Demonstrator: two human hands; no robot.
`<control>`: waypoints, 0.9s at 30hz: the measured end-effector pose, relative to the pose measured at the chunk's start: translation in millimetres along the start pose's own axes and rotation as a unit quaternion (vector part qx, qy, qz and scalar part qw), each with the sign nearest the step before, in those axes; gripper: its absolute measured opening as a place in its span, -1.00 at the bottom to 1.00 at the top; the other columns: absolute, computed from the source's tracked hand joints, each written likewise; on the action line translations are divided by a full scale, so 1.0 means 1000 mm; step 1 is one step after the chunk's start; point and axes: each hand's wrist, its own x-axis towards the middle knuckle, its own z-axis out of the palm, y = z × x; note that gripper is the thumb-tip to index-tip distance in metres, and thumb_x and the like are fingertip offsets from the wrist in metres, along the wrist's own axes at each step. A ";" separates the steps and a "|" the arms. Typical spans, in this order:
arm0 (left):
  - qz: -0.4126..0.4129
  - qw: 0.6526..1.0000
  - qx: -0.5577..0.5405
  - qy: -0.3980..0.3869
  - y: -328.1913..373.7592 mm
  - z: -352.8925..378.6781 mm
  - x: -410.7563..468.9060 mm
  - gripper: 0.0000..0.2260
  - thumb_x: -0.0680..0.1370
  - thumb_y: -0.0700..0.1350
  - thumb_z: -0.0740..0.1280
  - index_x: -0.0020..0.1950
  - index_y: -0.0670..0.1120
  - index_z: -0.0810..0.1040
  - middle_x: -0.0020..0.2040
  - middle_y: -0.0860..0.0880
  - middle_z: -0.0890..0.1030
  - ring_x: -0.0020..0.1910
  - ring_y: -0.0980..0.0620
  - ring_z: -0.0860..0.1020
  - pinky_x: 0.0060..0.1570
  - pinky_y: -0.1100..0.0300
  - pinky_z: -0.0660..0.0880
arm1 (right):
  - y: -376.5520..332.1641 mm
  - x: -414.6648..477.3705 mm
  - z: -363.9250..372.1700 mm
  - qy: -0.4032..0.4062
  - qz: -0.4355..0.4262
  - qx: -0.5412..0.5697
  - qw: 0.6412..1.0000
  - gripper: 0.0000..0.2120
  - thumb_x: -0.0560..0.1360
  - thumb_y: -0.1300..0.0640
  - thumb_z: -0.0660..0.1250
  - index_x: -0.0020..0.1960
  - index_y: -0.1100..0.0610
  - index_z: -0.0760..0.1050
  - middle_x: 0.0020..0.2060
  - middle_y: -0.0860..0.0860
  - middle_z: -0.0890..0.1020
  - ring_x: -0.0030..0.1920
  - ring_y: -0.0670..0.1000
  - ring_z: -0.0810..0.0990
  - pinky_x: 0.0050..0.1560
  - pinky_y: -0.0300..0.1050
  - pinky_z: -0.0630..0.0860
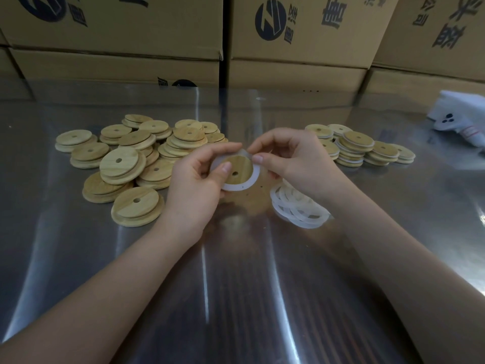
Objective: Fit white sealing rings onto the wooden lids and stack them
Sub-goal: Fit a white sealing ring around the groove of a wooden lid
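The tabletop (236, 298) is carrying a loose pile of bare lids (123, 164) on the left and ringed lids (359, 148) in short stacks on the right. A heap of spare rings (299, 206) is lying just under the right wrist. Between the piles, raised off the surface, the left hand (194, 185) is cupping one lid (240, 166) from its left side, thumb pressing on the face, its grip clamped on the wood. A white ring (237, 186) is sitting around the lid's near and right edge, but at the far edge it is lifting clear. There the right hand (296, 164) is pinching it, grip closed on the ring. The unseated arc is lying toward the right hand, so that hand is looking better placed to press it down.
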 end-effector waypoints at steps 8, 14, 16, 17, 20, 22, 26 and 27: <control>-0.061 0.996 -0.059 0.027 0.002 -0.003 0.003 -0.75 0.60 -0.31 0.26 0.04 0.01 0.62 0.02 0.03 0.68 0.03 0.01 0.67 -0.14 -0.02 0.66 | -0.001 -0.002 0.007 -0.014 0.008 0.059 0.998 -0.77 0.50 0.31 0.40 0.02 0.01 0.63 -0.27 0.01 0.59 -0.39 -0.03 0.50 -0.32 -0.22 0.49; -0.085 0.991 -0.094 0.032 0.004 -0.004 0.003 -0.76 0.56 -0.33 0.32 0.10 -0.02 0.59 0.06 -0.08 0.68 0.03 -0.07 0.68 -0.11 -0.10 0.65 | -0.002 -0.002 0.013 0.013 0.042 0.087 0.995 -0.84 0.48 0.31 0.42 -0.02 0.09 0.58 -0.26 0.09 0.61 -0.31 0.04 0.56 -0.29 -0.03 0.57; -0.094 0.990 -0.104 0.026 0.004 -0.005 0.004 -0.73 0.54 -0.34 0.34 0.14 -0.02 0.57 0.08 -0.10 0.67 0.03 -0.07 0.68 -0.11 -0.07 0.65 | -0.001 -0.002 0.015 0.022 0.039 0.093 0.995 -0.86 0.48 0.32 0.41 -0.04 0.12 0.58 -0.23 0.15 0.62 -0.27 0.06 0.57 -0.25 -0.05 0.60; -0.103 0.988 -0.110 0.021 0.004 -0.005 0.004 -0.71 0.53 -0.34 0.36 0.16 -0.02 0.57 0.09 -0.09 0.66 0.04 -0.06 0.68 -0.11 -0.06 0.65 | -0.001 -0.002 0.015 0.023 0.035 0.096 0.995 -0.87 0.48 0.33 0.41 -0.04 0.13 0.59 -0.22 0.18 0.63 -0.26 0.06 0.58 -0.24 -0.09 0.61; -0.128 0.986 -0.103 0.004 0.004 -0.006 0.005 -0.74 0.50 -0.31 0.39 0.16 -0.08 0.61 0.07 -0.08 0.68 0.04 -0.04 0.67 -0.05 -0.03 0.65 | -0.002 -0.002 0.016 0.011 0.016 0.093 0.995 -0.85 0.48 0.35 0.40 -0.08 0.12 0.61 -0.19 0.21 0.65 -0.24 0.03 0.61 -0.22 -0.16 0.60; -0.125 0.988 -0.087 0.001 0.003 -0.008 0.006 -0.77 0.48 -0.30 0.42 0.10 -0.10 0.64 0.02 -0.08 0.69 0.04 -0.05 0.67 -0.01 -0.01 0.64 | -0.002 -0.002 0.016 0.003 0.007 0.092 0.996 -0.81 0.47 0.36 0.40 -0.11 0.08 0.62 -0.20 0.13 0.67 -0.22 0.00 0.63 -0.20 -0.16 0.61; -0.054 0.998 -0.005 0.006 0.001 -0.010 0.006 -0.78 0.43 -0.31 0.48 -0.05 -0.02 0.64 -0.09 -0.01 0.71 -0.03 0.00 0.67 -0.01 0.07 0.61 | -0.001 -0.002 0.014 -0.003 -0.013 0.046 0.999 -0.75 0.46 0.35 0.41 -0.14 -0.01 0.64 -0.24 -0.06 0.69 -0.19 -0.05 0.65 -0.12 -0.11 0.64; -0.040 0.999 0.017 0.007 0.001 -0.009 0.006 -0.77 0.42 -0.30 0.49 -0.07 0.01 0.63 -0.12 0.02 0.71 -0.07 0.04 0.68 -0.07 0.13 0.60 | -0.001 -0.002 0.014 -0.005 -0.019 0.024 1.000 -0.73 0.46 0.35 0.42 -0.15 -0.04 0.64 -0.24 -0.11 0.68 -0.19 -0.06 0.65 -0.09 -0.10 0.64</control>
